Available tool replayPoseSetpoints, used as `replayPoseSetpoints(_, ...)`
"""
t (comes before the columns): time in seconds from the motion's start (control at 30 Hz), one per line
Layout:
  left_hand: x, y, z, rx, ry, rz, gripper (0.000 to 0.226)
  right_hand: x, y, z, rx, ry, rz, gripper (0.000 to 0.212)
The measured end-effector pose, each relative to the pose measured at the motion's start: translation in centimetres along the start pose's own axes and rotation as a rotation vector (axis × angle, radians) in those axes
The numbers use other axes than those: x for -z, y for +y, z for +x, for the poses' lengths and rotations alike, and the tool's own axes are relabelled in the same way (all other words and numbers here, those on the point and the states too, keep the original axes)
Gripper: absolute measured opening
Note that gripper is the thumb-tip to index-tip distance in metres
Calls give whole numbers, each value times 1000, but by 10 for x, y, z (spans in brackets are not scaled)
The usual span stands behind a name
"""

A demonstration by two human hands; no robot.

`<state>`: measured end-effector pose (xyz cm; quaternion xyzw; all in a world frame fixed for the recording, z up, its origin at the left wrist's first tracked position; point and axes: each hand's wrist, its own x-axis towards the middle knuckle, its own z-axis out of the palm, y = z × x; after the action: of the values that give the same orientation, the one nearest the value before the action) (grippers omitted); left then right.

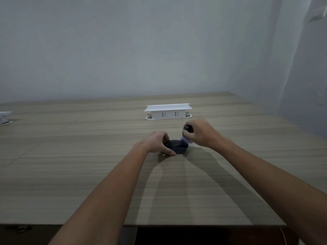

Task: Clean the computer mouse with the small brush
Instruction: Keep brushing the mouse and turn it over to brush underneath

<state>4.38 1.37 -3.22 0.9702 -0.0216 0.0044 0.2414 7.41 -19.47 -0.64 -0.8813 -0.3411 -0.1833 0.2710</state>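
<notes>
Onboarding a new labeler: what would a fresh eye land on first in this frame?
The two bare arms reaching in from the bottom edge and meeting mid-table: the left hand steadies a dark mouse on the wooden table, while the right hand holds a small brush, its pale bristles blurred at the mouse's far right edge. Just behind them stands a white pop-up socket box, bright against the plain grey wall.
</notes>
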Motion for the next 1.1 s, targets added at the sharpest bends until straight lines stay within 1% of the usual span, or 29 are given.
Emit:
replayPoseSetpoints(0.07,0,1,-1,-8,5,13,64,-5,-7,-3,-2,25,98,16)
replayPoseSetpoints(0.1,0,1,-1,-8,8,21,64,-7,-9,-4,-24,24,106,17)
replayPoseSetpoints(0.2,0,3,-1,1,12,30,65,-8,-1,-2,-121,29,26,21)
replayPoseSetpoints(0.27,0,4,-2,11,8,27,66,-2,2,-1,-140,27,-45,21)
replayPoseSetpoints(0.3,0,4,-2,15,6,27,66,0,1,-1,-136,28,-44,21)
replayPoseSetpoints(0.37,-1,4,-2,20,7,31,66,-1,-3,-2,-137,39,45,22)
replayPoseSetpoints(0.43,-1,5,-3,21,11,38,66,-3,-2,-5,-185,23,97,24)
replayPoseSetpoints(0.53,-1,7,-4,22,24,33,67,-2,9,-9,-238,17,34,23)
replayPoseSetpoints(0.6,-1,8,-5,28,26,30,68,1,11,-11,-221,29,3,22)
replayPoseSetpoints(0.67,-1,8,-5,33,21,37,68,1,5,-11,-184,51,77,23)
replayPoseSetpoints(0.73,-1,9,-6,30,27,47,67,-2,-1,-13,-166,29,134,26)
replayPoseSetpoints(0.8,-2,10,-6,31,38,48,67,-5,2,-13,-190,17,113,23)
replayPoseSetpoints(0.9,-3,10,-7,38,42,38,69,0,5,-9,-227,49,64,18)
replayPoseSetpoints(0.97,-4,10,-7,43,37,35,69,4,1,-5,-213,65,103,21)
replayPoseSetpoints(1.03,-3,9,-6,42,27,33,69,6,1,-3,-230,28,150,22)
replayPoseSetpoints(1.1,-2,8,-6,37,20,28,67,6,9,-3,-291,-31,134,15)
